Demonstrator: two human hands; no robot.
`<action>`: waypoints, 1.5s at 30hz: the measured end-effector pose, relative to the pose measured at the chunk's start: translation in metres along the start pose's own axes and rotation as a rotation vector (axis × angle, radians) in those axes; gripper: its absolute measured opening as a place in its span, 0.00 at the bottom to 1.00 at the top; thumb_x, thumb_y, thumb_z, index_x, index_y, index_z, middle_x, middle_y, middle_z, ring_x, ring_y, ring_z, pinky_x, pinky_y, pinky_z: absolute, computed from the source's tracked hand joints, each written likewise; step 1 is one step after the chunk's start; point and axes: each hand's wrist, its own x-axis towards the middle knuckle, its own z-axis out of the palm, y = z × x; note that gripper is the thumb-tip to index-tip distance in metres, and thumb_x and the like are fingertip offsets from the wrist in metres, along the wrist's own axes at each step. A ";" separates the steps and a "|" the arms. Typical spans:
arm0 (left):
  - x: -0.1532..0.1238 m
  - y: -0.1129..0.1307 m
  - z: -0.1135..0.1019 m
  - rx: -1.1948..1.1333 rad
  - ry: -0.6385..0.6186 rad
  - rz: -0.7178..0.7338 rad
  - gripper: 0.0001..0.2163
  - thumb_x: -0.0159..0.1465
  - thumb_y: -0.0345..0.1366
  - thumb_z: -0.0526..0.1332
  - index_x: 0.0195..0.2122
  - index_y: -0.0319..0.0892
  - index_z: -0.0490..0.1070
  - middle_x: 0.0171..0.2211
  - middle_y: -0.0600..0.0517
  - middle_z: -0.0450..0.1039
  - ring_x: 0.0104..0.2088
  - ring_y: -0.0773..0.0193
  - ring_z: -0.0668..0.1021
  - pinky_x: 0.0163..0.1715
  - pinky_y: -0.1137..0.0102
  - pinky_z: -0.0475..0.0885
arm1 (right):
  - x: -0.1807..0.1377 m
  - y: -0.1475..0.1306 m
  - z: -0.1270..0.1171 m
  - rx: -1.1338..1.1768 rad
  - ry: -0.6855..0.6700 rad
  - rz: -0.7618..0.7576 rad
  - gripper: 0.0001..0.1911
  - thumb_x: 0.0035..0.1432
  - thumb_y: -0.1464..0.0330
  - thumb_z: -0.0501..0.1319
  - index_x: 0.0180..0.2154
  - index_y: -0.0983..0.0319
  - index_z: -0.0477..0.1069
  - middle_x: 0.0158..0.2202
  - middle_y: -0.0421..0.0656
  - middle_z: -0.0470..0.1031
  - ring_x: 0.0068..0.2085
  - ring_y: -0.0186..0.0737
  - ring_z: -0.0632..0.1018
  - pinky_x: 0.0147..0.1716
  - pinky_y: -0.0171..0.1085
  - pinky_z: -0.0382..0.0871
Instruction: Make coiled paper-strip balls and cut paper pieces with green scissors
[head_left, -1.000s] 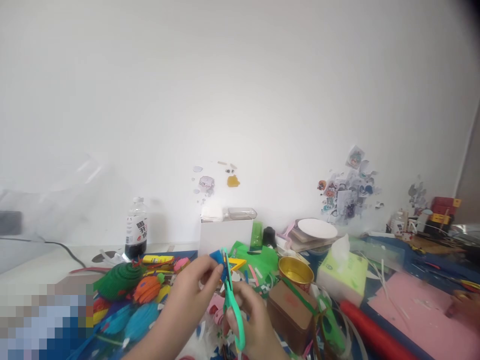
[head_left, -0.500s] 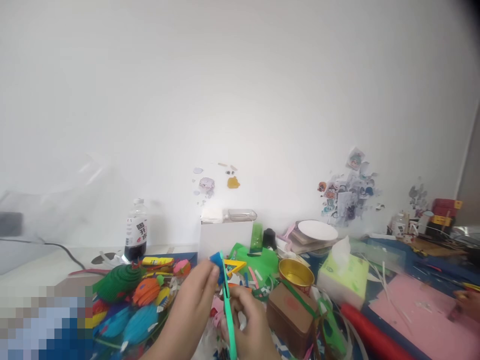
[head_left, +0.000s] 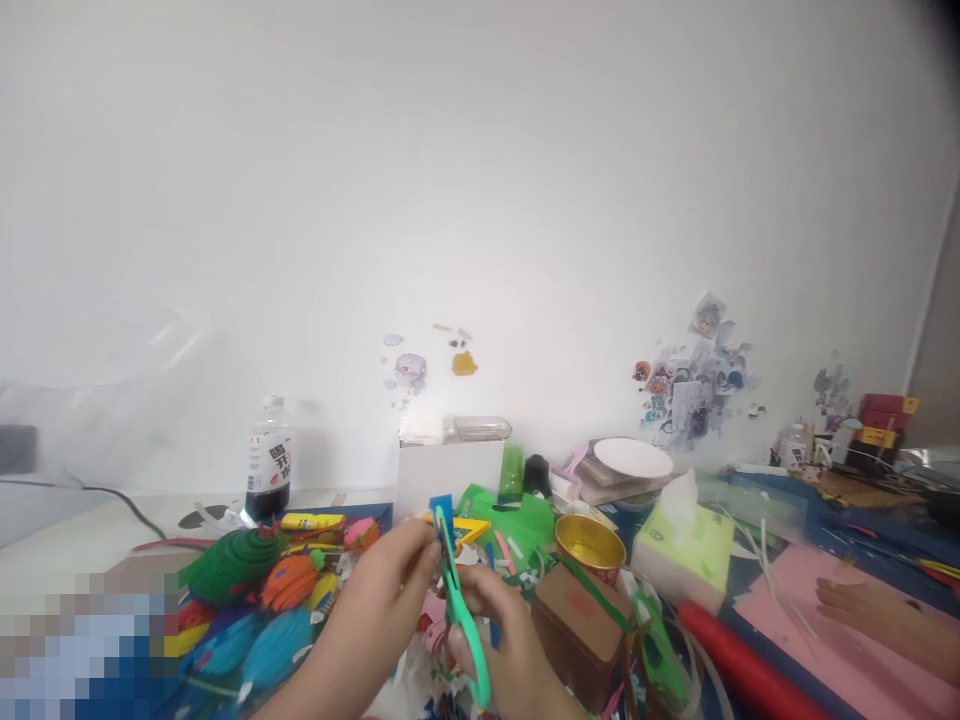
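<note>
Green-handled scissors (head_left: 469, 640) are gripped in my right hand (head_left: 499, 625), their blades pointing up and away from me. Between the fingertips of my left hand (head_left: 401, 565) is a small piece of blue paper (head_left: 441, 503). The blades lie against the blue paper; whether they are cutting through it I cannot tell. Both hands are close together above a cluttered table. Just beyond them lie a yellow triangular piece (head_left: 472, 528) and green sheet material (head_left: 525, 520).
On the left are a bottle of dark liquid (head_left: 268, 460) and colourful paper shapes (head_left: 236, 565). To the right stand a brown box (head_left: 577, 620), a golden tin (head_left: 591, 545), a tissue pack (head_left: 686, 550) and a red roll (head_left: 742, 665). Another person's hand (head_left: 855, 605) rests over pink paper (head_left: 780, 590).
The scissors have turned, so their green handle loop now shows more to the right. The blue paper has shifted slightly up. The other person's hand has reached further over the pink paper.
</note>
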 end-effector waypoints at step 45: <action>0.003 0.006 -0.008 -0.092 -0.095 -0.012 0.11 0.56 0.39 0.50 0.18 0.44 0.55 0.19 0.58 0.57 0.24 0.65 0.64 0.24 0.72 0.60 | -0.003 0.008 -0.003 0.117 0.029 0.025 0.22 0.50 0.54 0.61 0.44 0.60 0.71 0.29 0.42 0.67 0.30 0.38 0.68 0.30 0.35 0.67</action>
